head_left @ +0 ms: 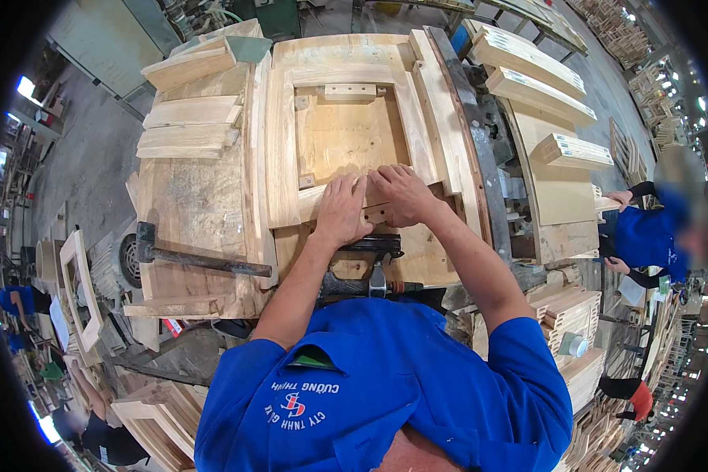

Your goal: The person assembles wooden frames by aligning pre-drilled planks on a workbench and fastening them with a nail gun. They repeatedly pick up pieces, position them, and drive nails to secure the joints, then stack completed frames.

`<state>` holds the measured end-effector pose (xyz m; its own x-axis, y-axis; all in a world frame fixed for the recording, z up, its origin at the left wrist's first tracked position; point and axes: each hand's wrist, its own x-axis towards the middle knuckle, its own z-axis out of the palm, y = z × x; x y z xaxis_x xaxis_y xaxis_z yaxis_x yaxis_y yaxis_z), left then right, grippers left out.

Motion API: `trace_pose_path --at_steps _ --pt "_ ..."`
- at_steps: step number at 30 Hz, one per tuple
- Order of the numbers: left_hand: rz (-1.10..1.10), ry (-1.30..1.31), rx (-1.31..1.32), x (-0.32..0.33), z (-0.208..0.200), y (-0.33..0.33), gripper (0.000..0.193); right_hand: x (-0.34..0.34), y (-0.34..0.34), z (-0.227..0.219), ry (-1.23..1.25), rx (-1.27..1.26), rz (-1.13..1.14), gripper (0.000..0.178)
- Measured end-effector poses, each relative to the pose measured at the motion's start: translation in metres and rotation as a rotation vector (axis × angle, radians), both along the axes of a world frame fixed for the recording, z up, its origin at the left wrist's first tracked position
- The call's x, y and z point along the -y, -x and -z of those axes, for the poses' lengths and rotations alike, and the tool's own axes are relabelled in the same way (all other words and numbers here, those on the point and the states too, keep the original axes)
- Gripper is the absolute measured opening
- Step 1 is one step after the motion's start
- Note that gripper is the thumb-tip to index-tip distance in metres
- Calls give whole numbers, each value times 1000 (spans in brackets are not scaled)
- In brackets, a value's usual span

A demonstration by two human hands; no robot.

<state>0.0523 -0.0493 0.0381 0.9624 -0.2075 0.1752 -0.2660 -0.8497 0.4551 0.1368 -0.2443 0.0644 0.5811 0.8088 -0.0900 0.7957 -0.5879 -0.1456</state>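
Observation:
A pale wooden frame (pixel 286 149) lies on the bench in front of me, over a plywood base (pixel 350 138). My left hand (pixel 341 211) grips its near rail, the fingers laid together over the top. Beside it, my right hand (pixel 401 195) is closed on the same rail with its fingers bent. A small drilled wooden block (pixel 375 214) shows between my hands, partly hidden by them. A similar drilled block (pixel 351 92) sits inside the far rail. Just below my hands lies a black and grey nail gun (pixel 374 263) with a hose fitting.
A hammer (pixel 204 260) rests on the bench at left, below stacked boards (pixel 189 126). A dark metal rail (pixel 476 149) edges the bench's right side. Wooden pieces (pixel 539 94) lie on a side table at right, where a co-worker in blue (pixel 645 236) stands.

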Motion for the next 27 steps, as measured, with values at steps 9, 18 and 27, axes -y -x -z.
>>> trace_pose_path --at_steps 9,18,27 --pt "-2 18 60 0 6 0 87 -3 -1 6 -41 -65 59 98" --pt "-16 25 61 3 5 0 87 -2 0 3 -93 -34 51 85" --pt "-23 4 68 2 5 -4 87 -2 -4 8 -115 -65 67 92"
